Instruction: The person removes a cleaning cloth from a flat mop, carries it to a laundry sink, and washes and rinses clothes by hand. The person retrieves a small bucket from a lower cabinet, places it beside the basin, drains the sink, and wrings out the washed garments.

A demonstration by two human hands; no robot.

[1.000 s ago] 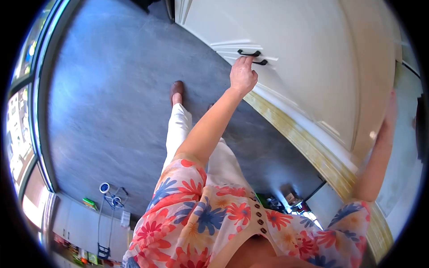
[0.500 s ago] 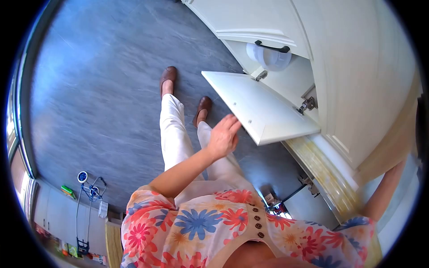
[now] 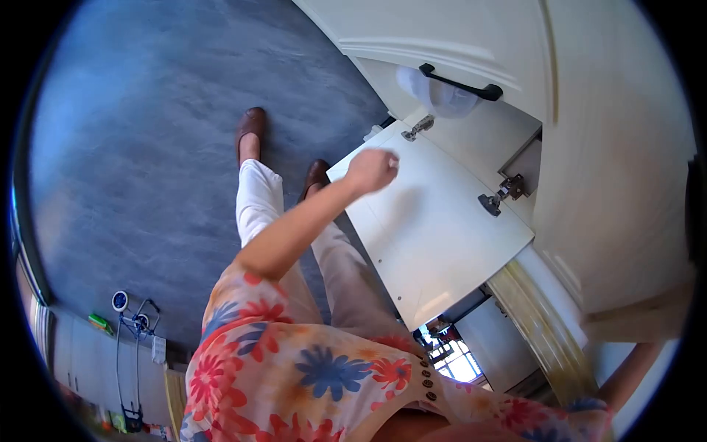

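Blue-framed trolley [image 3: 138,323]: pale cabinets [image 3: 87,355] behind it, green object [image 3: 100,323] just left, white object [image 3: 158,350] just right.

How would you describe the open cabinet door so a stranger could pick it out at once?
Start with the cream cabinets along the right of the view, beside the grey floor. Near the middle, behind the left hand in the picture, is a flat white door. Unlike the closed panel with the black handle, it hangs open, its inner face showing two metal hinges.

From the head, we looked down and forward, close above the flowery shirt [image 3: 331,372] and farther from the floor [image 3: 162,103].
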